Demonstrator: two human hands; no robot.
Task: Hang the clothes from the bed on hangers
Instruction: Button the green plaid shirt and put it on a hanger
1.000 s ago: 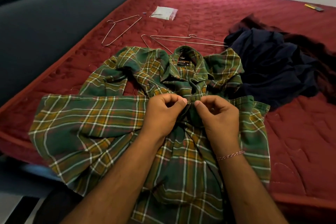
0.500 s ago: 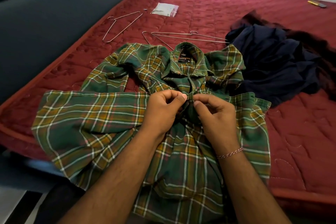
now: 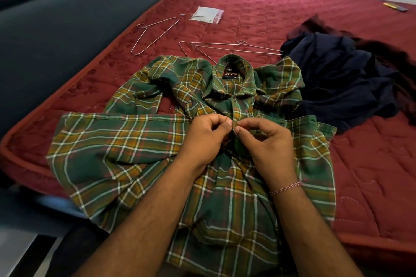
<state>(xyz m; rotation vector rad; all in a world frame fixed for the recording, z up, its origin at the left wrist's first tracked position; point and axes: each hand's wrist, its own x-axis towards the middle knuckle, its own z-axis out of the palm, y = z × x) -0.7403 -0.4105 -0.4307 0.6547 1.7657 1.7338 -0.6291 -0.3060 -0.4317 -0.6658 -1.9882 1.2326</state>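
Observation:
A green and yellow plaid shirt [image 3: 126,153] lies spread front-up on the red mattress [image 3: 371,175], collar away from me. My left hand [image 3: 206,136] and my right hand [image 3: 266,141] meet at the shirt's front placket just below the collar, each pinching the fabric edge between thumb and fingers. Wire hangers lie beyond the collar: one [image 3: 155,35] at the left, two more overlapping [image 3: 227,48] right behind the collar. A dark navy garment [image 3: 342,78] is heaped to the right of the shirt.
A dark maroon cloth [image 3: 391,51] lies behind the navy heap. A small clear plastic packet [image 3: 207,14] rests past the hangers, and a small yellow object [image 3: 395,6] lies at the far right. A grey padded headboard [image 3: 67,29] runs along the left.
Both hands stay pinched at the placket with only small finger shifts. The camera has moved slightly, so the shirt sits a little differently in view.

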